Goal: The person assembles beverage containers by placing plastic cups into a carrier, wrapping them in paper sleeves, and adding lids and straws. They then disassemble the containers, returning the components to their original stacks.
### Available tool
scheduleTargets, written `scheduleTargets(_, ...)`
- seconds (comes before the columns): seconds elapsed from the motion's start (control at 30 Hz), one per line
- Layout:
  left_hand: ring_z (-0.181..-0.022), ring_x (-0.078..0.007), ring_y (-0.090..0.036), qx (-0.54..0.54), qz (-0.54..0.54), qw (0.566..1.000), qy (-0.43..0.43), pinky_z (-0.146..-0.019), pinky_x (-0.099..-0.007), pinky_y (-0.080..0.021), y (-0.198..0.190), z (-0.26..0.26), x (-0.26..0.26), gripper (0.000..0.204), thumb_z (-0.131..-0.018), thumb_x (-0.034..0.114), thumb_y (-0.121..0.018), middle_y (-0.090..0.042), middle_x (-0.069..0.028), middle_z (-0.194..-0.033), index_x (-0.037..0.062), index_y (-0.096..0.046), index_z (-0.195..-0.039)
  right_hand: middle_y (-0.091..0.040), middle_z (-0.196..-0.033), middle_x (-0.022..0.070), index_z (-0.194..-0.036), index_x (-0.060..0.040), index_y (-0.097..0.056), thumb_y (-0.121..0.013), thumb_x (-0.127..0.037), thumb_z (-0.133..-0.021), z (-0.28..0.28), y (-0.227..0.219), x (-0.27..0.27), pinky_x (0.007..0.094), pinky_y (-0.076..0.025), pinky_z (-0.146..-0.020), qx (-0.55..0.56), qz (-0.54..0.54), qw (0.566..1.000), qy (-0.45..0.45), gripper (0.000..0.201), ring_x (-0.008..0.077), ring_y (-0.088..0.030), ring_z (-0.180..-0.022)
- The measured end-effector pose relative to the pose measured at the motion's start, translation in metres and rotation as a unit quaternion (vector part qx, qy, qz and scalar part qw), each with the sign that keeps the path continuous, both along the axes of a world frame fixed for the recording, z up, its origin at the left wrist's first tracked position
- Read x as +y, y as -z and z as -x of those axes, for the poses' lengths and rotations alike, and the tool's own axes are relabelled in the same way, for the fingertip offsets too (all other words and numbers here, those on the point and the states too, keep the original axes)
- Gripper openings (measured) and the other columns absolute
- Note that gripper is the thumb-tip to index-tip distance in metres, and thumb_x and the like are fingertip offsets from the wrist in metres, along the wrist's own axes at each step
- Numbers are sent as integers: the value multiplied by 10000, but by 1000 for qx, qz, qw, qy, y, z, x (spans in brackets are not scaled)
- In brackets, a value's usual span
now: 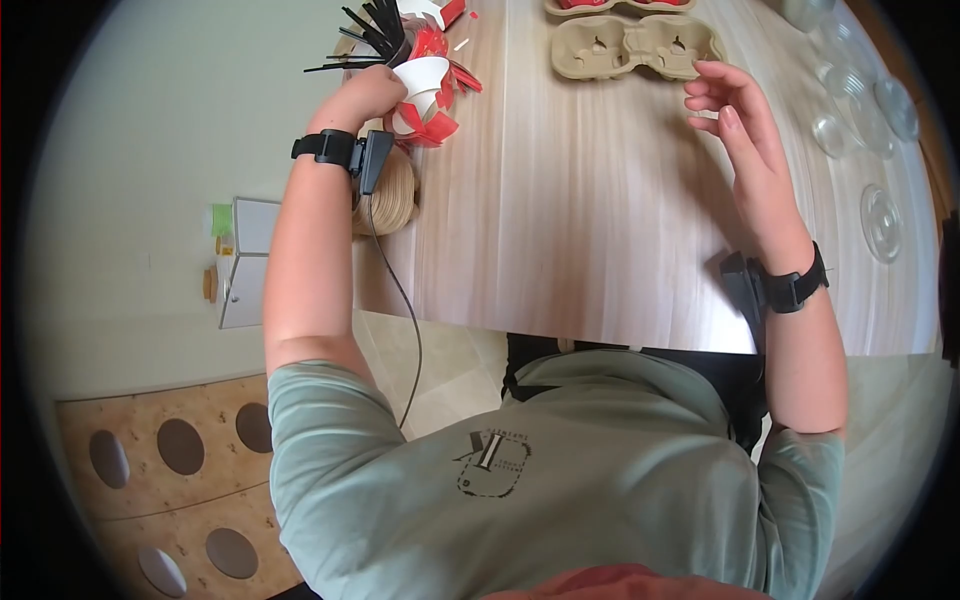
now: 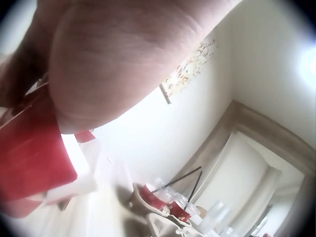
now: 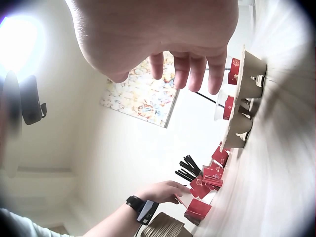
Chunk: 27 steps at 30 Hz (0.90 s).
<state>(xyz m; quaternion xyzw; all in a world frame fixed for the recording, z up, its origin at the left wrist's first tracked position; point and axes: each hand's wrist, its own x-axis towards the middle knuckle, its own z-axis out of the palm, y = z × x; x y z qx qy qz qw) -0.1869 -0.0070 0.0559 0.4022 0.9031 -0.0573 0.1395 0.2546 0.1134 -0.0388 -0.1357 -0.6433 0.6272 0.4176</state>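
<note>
At the far left of the table, my left hand (image 1: 365, 98) pinches a red-and-white paper cup sleeve (image 2: 37, 148) at the edge of a loose pile of sleeves (image 1: 430, 125). The fingertips are partly hidden behind the card in the left wrist view. My right hand (image 1: 745, 130) hovers over the table with fingers loosely bent and nothing in them. Just beyond its fingertips sits a tan pulp cup carrier (image 1: 590, 50) with its visible wells bare. Another carrier behind it (image 1: 660, 6) holds red-sleeved cups (image 3: 233, 71), with black straws standing in them.
Black straws (image 1: 375, 35) fan out behind the sleeve pile. A tan layered stack (image 1: 390, 195) stands below my left wrist, near the table's left edge. Clear round lids (image 1: 880, 222) and clear cups (image 1: 855, 95) lie along the right side. A cable (image 1: 405, 300) hangs from my left wrist.
</note>
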Motion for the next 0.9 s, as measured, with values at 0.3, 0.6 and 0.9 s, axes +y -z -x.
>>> scheduleTargets(0.3, -661, -77, -613, -164, -138, 964, -156, -619, -221, -522, -2, 0, 0, 270, -958, 275, -566, -668, -10, -847, 37, -683, -1004, -573, -1265, 39, -1373, -62, -560, -535, -281, -1064, 0, 4, -1, 300, -403, -1055, -8, 7, 1000, -13, 379, 130, -517, -1175)
scheduleTargets(0.6, -702, -91, -631, -157, -113, 968, -157, -640, -228, -551, 1, -10, 4, 381, -974, 350, -602, -680, -31, -904, 4, -684, -1110, -586, -1234, 12, -1317, -60, -598, -539, -258, -1060, 0, 1, -1, 290, -403, -1041, -13, -1, 1000, -15, 330, 120, -510, -1149)
scheduleTargets(0.9, -981, -239, -711, 24, 77, 996, -25, -924, -399, -525, -2, -36, 3, 574, -976, 536, -593, -747, -107, -1075, 65, -682, -1293, -598, -1251, 11, -1286, -53, -610, -539, -237, -1057, 1, 1, -3, 310, -387, -1068, -10, 12, 1000, -20, 302, 134, -504, -1211)
